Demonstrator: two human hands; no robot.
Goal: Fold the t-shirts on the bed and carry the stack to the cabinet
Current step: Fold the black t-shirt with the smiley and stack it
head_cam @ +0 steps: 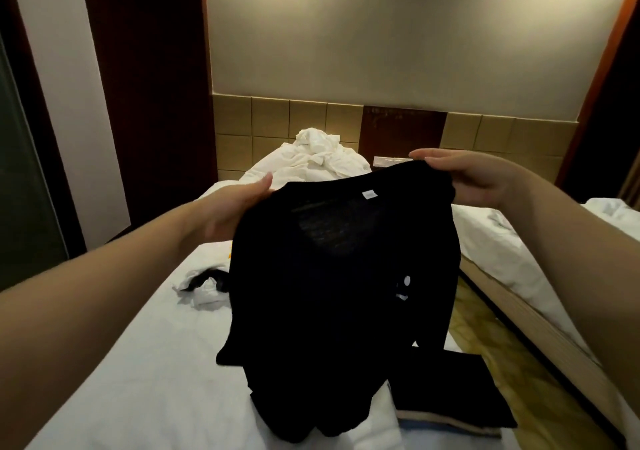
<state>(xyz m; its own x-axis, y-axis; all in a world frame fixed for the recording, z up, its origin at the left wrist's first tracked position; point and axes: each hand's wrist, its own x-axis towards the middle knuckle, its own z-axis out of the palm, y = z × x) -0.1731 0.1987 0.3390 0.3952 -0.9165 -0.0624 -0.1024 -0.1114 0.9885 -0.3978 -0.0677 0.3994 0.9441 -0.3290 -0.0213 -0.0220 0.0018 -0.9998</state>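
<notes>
I hold a black t-shirt (332, 276) up over the white bed (138, 363), its collar and white neck label facing me. My left hand (232, 210) grips its left shoulder and my right hand (471, 176) pinches its right shoulder. The hem hangs down and bunches on the sheet. A folded stack (453, 390), black on top with pale layers under it, lies at the bed's near right. A crumpled white and black garment (204, 290) lies on the sheet to the left.
A heap of white bedding (311, 159) is piled at the head of the bed against the tiled wall. A second bed (502, 242) stands to the right across a narrow gap of patterned floor (491, 345). Dark wooden panels (149, 86) rise at left.
</notes>
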